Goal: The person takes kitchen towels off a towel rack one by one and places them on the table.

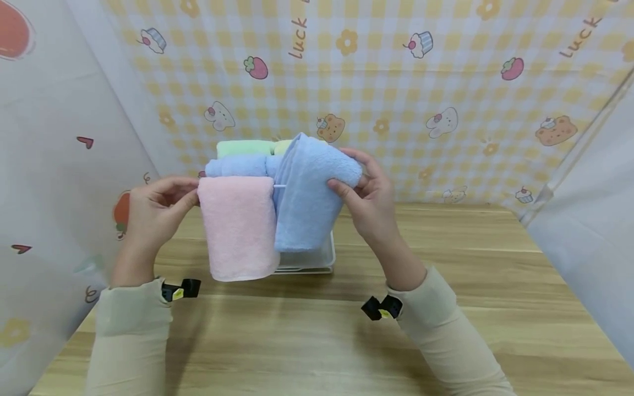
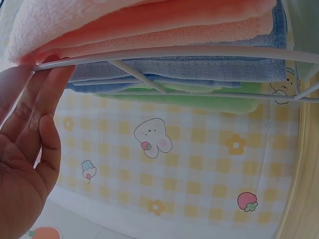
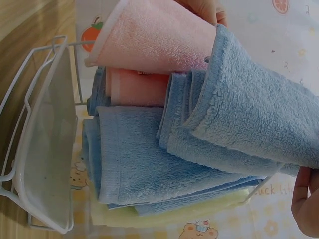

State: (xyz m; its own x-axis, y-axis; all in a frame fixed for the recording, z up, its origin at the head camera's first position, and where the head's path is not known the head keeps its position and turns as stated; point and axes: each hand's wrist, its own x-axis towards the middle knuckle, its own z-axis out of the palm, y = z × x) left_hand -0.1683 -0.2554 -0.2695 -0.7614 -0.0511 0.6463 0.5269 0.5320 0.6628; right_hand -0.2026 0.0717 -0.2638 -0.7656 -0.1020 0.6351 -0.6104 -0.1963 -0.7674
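A pink towel hangs folded over the front bar of a white wire rack. My left hand pinches its upper left corner with thumb and fingertips, and in the left wrist view the fingers lie at the end of the white bar. To the right, a folded light blue towel drapes at a slant beside the pink one. My right hand holds this blue towel by its right edge, thumb in front and fingers behind. The right wrist view shows its layers fanned apart.
Behind hang more blue towels, a green towel and a pale yellow towel. A whitish tray forms the rack's base on the wooden table. A yellow checked cloth covers the back wall.
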